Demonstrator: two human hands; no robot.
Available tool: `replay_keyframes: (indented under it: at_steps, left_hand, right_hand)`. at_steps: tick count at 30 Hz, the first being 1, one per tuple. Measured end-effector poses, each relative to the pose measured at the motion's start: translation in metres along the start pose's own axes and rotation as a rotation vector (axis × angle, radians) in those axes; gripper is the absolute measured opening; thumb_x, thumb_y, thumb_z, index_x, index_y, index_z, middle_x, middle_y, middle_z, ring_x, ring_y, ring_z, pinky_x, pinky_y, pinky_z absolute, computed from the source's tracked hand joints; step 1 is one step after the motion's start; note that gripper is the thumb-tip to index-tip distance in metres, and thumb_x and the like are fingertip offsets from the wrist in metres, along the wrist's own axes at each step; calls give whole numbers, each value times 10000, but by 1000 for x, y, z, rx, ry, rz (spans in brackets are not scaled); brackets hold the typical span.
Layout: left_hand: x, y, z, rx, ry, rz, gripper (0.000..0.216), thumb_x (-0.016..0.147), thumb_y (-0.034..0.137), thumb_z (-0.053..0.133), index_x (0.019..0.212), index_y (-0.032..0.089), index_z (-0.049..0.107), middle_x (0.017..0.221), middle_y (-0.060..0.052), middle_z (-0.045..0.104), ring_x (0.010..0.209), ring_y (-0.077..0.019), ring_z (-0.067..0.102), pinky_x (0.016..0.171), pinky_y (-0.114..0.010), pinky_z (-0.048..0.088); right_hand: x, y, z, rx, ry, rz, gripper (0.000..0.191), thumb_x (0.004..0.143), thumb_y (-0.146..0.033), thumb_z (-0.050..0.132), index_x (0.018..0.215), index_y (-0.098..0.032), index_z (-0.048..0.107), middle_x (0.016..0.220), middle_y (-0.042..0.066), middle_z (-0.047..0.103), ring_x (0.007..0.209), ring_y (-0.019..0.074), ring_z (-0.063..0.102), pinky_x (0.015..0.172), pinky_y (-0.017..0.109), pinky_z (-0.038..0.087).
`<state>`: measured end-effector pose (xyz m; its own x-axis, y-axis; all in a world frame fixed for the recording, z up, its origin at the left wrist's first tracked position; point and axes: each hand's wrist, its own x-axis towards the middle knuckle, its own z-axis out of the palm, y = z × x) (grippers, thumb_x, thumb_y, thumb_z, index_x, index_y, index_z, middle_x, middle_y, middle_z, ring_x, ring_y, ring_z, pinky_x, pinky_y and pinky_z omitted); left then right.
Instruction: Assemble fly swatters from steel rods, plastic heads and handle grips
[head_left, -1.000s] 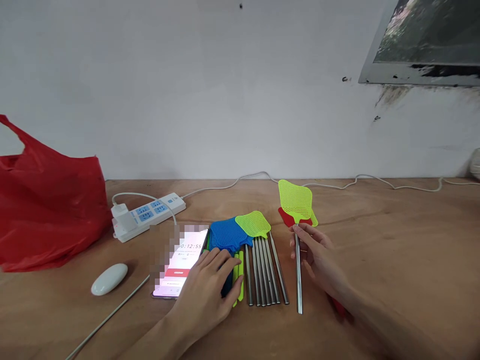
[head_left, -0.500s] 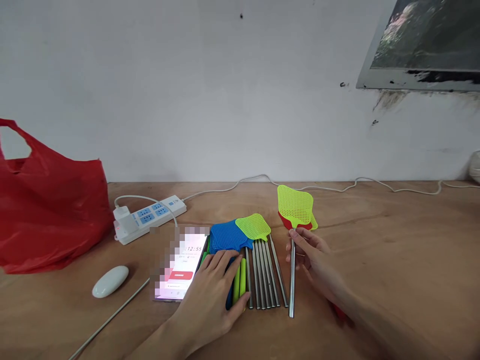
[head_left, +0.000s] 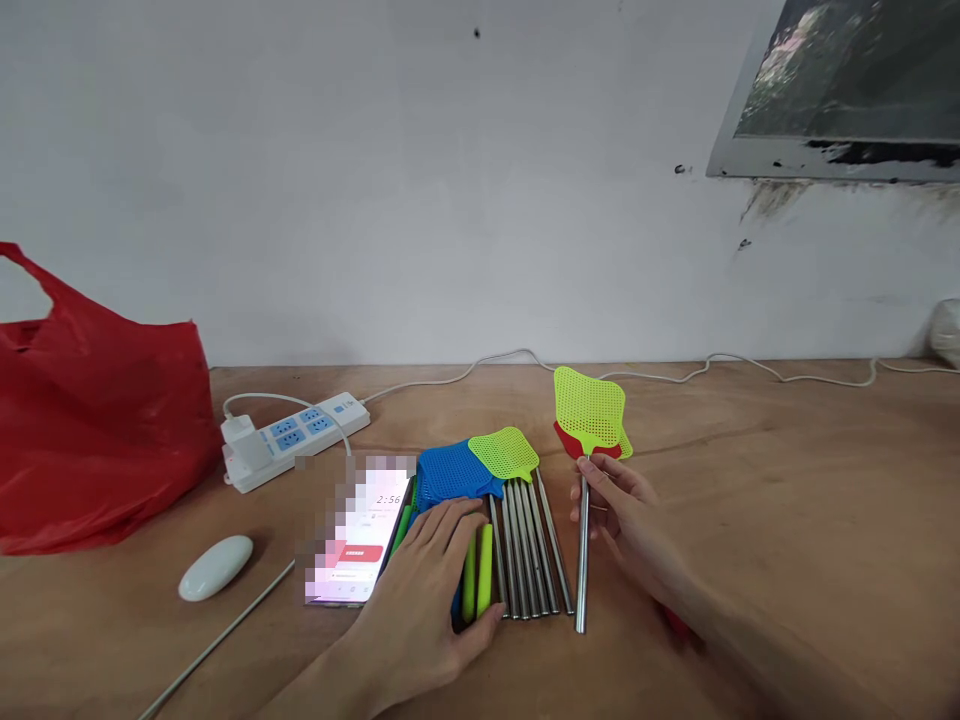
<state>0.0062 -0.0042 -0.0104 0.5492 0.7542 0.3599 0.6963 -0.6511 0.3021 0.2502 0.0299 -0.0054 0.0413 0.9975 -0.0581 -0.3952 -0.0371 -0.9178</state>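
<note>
My right hand (head_left: 619, 505) is closed round a fly swatter with a yellow-green mesh head (head_left: 589, 405) and a steel rod (head_left: 583, 580), pinched just below the head. Behind that head show a red mesh edge (head_left: 568, 443) and another yellow-green edge. My left hand (head_left: 424, 570) curves over a bunch of plastic handles, with yellow-green handles (head_left: 484, 570) between thumb and fingers; blue and green ones are partly hidden under it. Beyond it lie a blue swatter head (head_left: 454, 472) and a yellow-green swatter head (head_left: 506, 453). Several steel rods (head_left: 531, 560) lie side by side between my hands.
A lit phone (head_left: 364, 540) lies left of the handles. Farther left are a power strip (head_left: 300, 435) with a plug and cable, a white mouse (head_left: 216, 568) and a red plastic bag (head_left: 105, 430). Something red (head_left: 679, 625) lies under my right forearm. A white cord runs along the wall.
The yellow-green handles under my left hand have tilted slightly, and its fingers have shifted a little. My right hand keeps its hold on the swatter. The view has moved slightly.
</note>
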Motion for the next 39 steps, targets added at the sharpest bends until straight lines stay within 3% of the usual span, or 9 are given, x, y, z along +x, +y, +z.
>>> replay_keyframes:
  at_steps: [5,9,17,21,25,31,36,39]
  left_hand:
    - [-2,3,0,-253,37,-67,421,906,203,553,1319,253,487,1184,-75,652,1093,-252,619,923,-399,526]
    - [-4,4,-1,-448,57,-219,343,967,300,535,1309,271,550,1036,-40,698,994,-224,656,906,-360,522]
    - [-6,5,-4,-554,-42,-295,355,1005,450,452,1244,271,643,1204,-46,692,1066,-245,627,886,-325,510]
    - [-3,7,-7,-582,-122,-278,339,1021,478,419,1059,259,675,1107,-7,700,955,-203,622,764,-258,485]
    - [0,8,-9,-607,-149,-274,358,1027,489,405,934,231,634,1031,-3,685,915,-191,598,744,-248,450]
    - [3,6,-9,-629,-176,-308,390,1028,512,387,957,222,637,929,-2,643,868,-183,561,771,-259,421]
    - [5,6,-7,-721,-207,-379,447,993,574,426,952,192,653,707,32,475,629,-135,447,547,-226,330]
    - [5,5,-6,-775,-204,-398,473,985,593,425,914,178,639,674,39,442,598,-129,438,525,-224,317]
  right_hand:
    - [1,-2,-1,49,20,20,354,719,-447,857,831,-175,662,692,-9,682,573,111,639,430,167,447]
    - [3,-4,-3,103,0,54,308,729,-411,859,824,-169,694,733,17,716,634,116,666,488,160,500]
    - [4,-6,-3,233,-4,75,259,745,-405,845,871,-195,762,893,40,773,855,176,733,722,215,594]
    - [4,-5,-4,251,-10,81,231,762,-389,832,879,-200,770,957,46,779,947,185,728,799,220,590]
    - [3,-6,-4,224,-20,74,234,781,-396,817,882,-190,767,972,65,780,985,195,722,822,230,583]
    - [2,-8,-2,197,-63,-7,253,802,-431,797,891,-196,769,970,58,778,968,189,719,821,244,573]
    - [-2,-10,2,195,-96,-57,249,803,-450,792,893,-219,770,950,41,772,969,187,707,825,256,556]
    - [-5,-12,3,174,-120,-60,258,807,-468,782,898,-227,769,971,53,768,1003,203,692,839,276,548]
